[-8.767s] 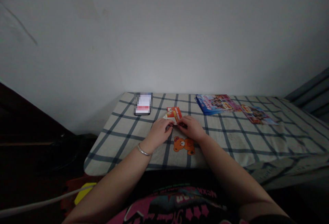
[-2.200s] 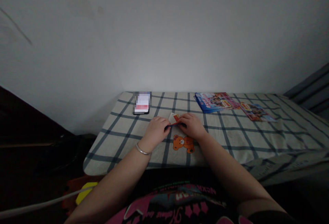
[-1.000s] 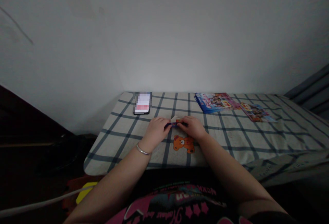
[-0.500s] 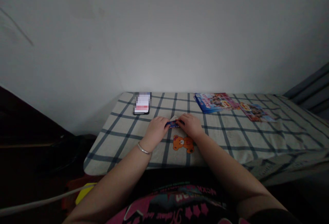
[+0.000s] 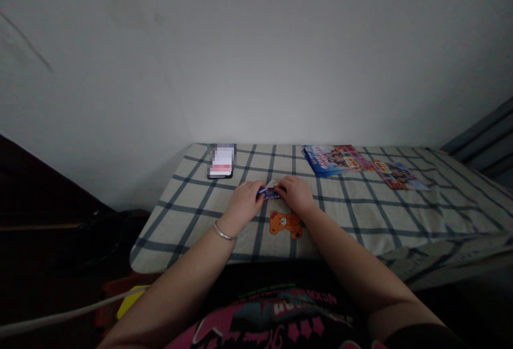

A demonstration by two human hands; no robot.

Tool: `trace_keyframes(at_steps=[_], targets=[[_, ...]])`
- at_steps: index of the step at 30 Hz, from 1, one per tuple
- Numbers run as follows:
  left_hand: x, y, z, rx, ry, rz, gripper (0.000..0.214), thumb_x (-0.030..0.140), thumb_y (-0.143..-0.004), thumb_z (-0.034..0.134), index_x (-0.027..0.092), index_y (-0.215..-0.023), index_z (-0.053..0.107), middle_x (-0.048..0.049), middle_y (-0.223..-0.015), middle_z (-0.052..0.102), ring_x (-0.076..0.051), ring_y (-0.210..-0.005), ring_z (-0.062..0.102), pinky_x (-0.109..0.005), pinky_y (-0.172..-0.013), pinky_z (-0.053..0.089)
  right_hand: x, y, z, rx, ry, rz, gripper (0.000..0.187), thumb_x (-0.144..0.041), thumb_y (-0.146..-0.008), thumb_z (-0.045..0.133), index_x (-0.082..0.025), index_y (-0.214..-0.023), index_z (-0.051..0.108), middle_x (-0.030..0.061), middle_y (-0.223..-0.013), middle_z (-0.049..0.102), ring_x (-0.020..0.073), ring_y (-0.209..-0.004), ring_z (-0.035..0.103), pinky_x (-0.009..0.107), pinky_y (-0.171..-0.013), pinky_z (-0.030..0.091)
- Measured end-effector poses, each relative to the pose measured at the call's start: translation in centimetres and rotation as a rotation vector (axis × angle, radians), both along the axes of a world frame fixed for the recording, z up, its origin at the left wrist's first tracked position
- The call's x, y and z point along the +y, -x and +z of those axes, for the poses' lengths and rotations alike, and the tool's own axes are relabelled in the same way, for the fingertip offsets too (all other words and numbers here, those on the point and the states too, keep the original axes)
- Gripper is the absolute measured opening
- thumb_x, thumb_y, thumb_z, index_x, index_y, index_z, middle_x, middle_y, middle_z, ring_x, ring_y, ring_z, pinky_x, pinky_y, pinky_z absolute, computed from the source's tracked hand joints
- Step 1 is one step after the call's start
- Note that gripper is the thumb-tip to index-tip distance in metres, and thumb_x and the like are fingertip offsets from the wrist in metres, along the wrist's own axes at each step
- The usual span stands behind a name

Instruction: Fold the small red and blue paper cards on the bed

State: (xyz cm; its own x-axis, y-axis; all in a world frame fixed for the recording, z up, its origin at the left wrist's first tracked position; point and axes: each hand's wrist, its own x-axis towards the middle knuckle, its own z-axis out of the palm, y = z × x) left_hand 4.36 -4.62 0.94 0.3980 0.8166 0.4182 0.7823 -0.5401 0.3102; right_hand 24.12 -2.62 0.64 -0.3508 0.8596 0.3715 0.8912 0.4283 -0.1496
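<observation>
Your left hand (image 5: 245,203) and right hand (image 5: 294,195) pinching a folded paper (image 5: 270,193), mid-bed (image 5: 360,215), phone (image 5: 222,161) just beyond, booklets (image 5: 336,159) far right, near edge close

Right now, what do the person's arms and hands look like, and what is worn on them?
Both forearms are bare, with no sleeves in view and no gloves. The left hand has a thin silver bangle around its wrist. The right hand shows no ring, watch or bracelet. At the bottom edge is a dark shirt with pink lettering.
</observation>
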Motion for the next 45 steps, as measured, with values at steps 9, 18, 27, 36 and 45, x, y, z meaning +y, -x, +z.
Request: trace_keyframes(at_steps=[9, 18, 27, 36, 45], targets=[[-0.2, 0.0, -0.2, 0.048, -0.021, -0.158, 0.02, 0.018, -0.085, 0.058, 0.023, -0.104, 0.065, -0.0048, -0.109, 0.064, -0.023, -0.105, 0.055, -0.04, -0.097, 0.046, 0.3, -1.0, -0.1, -0.027, -0.033, -0.033, 0.016, -0.033, -0.091, 0.061, -0.021, -0.082, 0.067, 0.0057, -0.086, 0.066, 0.0211, -0.087, 0.057, 0.033, -0.077, 0.042], [-0.3, 0.1, -0.5, 0.086, -0.046, -0.156, 0.023, 0.018, -0.085, 0.059, 0.022, -0.108, 0.063, -0.0056, -0.11, 0.062, -0.024, -0.106, 0.054, -0.042, -0.098, 0.046, 0.5, -0.7, 0.0, -0.054, 0.013, -0.064, 0.015, -0.032, -0.092, 0.059, -0.02, -0.088, 0.067, 0.0059, -0.094, 0.067, 0.0209, -0.091, 0.058, 0.032, -0.082, 0.041], [-0.9, 0.1, -0.5, 0.097, -0.103, -0.164, 0.031, 0.021, -0.085, 0.06, 0.018, -0.116, 0.061, -0.0122, -0.14, 0.044, -0.029, -0.129, 0.042, -0.046, -0.109, 0.039, 0.6, -0.9, -0.1, 0.03, 0.025, -0.054, 0.014, -0.032, -0.09, 0.062, -0.02, -0.086, 0.068, 0.0051, -0.093, 0.067, 0.0207, -0.093, 0.058, 0.032, -0.083, 0.041], [-0.8, -0.1, 0.0, 0.185, -0.07, -0.285, 0.039, 0.028, -0.089, 0.059, 0.025, -0.127, 0.056, -0.0049, -0.131, 0.058, -0.025, -0.121, 0.046, -0.046, -0.106, 0.041, 0.7, -0.9, -0.1, 0.047, 0.024, -0.05, 0.016, -0.033, -0.091, 0.061, -0.02, -0.085, 0.068, 0.0051, -0.091, 0.067, 0.0201, -0.092, 0.058, 0.032, -0.083, 0.042], [-1.1, -0.4, -0.2, 0.197, -0.071, -0.245, 0.035, 0.029, -0.088, 0.06, 0.025, -0.123, 0.06, -0.0041, -0.129, 0.059, -0.025, -0.12, 0.047, -0.044, -0.105, 0.039, 0.9, -1.0, -0.5, 0.037, 0.031, -0.062, 0.014, -0.032, -0.09, 0.061, -0.02, -0.087, 0.068, 0.0054, -0.093, 0.066, 0.0207, -0.093, 0.058, 0.032, -0.082, 0.042]])
